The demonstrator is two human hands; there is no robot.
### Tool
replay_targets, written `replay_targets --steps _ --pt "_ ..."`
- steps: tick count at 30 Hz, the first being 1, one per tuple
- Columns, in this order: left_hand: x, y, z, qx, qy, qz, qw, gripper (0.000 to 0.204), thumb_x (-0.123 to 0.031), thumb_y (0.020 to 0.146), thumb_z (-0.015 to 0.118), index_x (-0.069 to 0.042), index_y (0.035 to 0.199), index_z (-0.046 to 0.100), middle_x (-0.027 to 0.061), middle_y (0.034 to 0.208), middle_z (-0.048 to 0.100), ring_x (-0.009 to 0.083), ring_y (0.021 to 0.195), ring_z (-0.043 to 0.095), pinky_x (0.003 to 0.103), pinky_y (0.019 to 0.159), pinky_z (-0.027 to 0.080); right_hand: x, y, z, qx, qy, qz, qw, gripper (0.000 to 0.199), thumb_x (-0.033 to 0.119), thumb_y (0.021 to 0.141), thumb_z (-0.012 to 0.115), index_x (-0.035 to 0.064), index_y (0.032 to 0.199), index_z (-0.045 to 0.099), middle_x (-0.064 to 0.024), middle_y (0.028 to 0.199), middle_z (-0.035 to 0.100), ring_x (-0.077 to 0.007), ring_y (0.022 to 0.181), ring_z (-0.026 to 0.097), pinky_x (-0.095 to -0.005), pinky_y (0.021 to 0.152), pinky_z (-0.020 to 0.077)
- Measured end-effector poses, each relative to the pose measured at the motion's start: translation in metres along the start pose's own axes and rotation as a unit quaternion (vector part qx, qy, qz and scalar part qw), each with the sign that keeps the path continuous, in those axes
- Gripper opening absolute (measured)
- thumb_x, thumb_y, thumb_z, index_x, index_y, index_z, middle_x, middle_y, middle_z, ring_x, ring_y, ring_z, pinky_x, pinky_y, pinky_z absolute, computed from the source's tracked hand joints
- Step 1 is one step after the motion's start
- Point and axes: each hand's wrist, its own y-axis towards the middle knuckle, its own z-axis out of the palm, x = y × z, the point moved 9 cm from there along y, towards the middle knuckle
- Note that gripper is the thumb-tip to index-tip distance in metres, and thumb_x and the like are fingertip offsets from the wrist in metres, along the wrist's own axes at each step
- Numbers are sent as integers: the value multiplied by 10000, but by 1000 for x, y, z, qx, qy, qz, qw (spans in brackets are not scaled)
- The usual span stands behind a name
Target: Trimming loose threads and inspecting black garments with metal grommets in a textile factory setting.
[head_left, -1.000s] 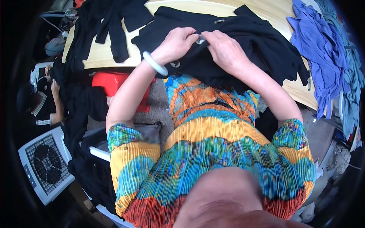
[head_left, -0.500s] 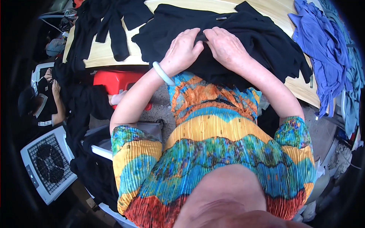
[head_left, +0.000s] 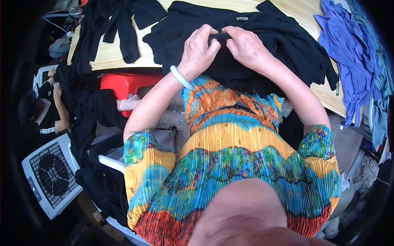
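A black garment (head_left: 283, 53) lies spread over the pale wooden table (head_left: 144, 60), its near side hanging over the edge toward my lap. My left hand (head_left: 199, 51), below a pale bangle (head_left: 182, 78) on the wrist, pinches a fold of this garment between thumb and fingers. Close beside it, my right hand (head_left: 247, 48) grips the same fold, and a short strip of black cloth stretches between the two hands. A small shiny oblong piece (head_left: 242, 18) rests on the garment just beyond my right hand. My fingertips are partly hidden in the cloth.
More black garments (head_left: 128, 41) cover the table's left end. Violet-blue clothing (head_left: 349, 61) and teal clothing (head_left: 382, 69) hang over the right side. A small thin object (head_left: 337, 88) sits at the right edge. Leftward are a red stool (head_left: 125, 84), a fan (head_left: 53, 172) and another person (head_left: 55, 112).
Both hands have lifted slightly and their fingers have curled tighter on the cloth, drawing a strip of it up between them. The other person's hands at left have shifted.
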Motion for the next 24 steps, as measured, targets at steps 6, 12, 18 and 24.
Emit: replay_targets --steps 6,12,18,24 --pt "-1 2 -3 25 -1 -10 1000 129 -16 716 525 1 843 524 119 675 550 216 535 521 291 513 425 -3 4 -3 13 54 -24 998 208 50 772 446 -10 962 506 -210 773 559 -368 756 558 -402 676 438" --pt "0 8 1 170 -115 -30 978 163 15 749 506 15 911 520 74 784 575 99 725 553 217 658 439 -4 0 1 94 166 -16 981 165 111 792 489 19 923 530 -118 653 508 -230 612 511 -327 591 402" --pt "5 8 5 274 -281 -102 914 297 10 792 528 6 1080 453 33 905 546 70 893 511 200 792 408 -12 -5 16 227 371 57 899 144 173 843 559 30 860 558 83 715 467 13 658 381 -157 593 328" --pt "11 2 10 295 -217 -107 924 402 -63 750 591 -31 1118 434 83 887 589 117 803 566 249 701 458 -23 0 18 171 257 28 951 143 148 814 573 11 849 554 31 705 501 -33 670 446 -191 620 372"
